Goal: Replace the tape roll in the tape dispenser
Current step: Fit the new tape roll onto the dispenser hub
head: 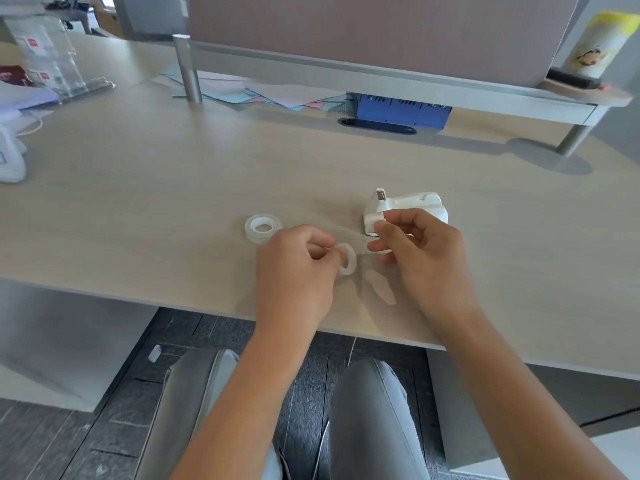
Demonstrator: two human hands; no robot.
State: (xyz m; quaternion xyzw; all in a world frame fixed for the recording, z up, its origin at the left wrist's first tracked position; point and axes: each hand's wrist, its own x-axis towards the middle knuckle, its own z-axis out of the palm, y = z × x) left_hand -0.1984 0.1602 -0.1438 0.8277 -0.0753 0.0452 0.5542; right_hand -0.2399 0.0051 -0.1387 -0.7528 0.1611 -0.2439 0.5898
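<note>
I'm pinching the spent core [347, 258] in my left hand [298, 265], my right hand [420, 242] gripping the dispenser [401, 206]; 1 clinging clear strip risks tangling, new roll [263, 228] waiting beside

my pale wood desk [173, 188] meets a mauve partition [381, 29] on a metal rail [346, 72]; dark plank floor [104, 427] below.
</note>
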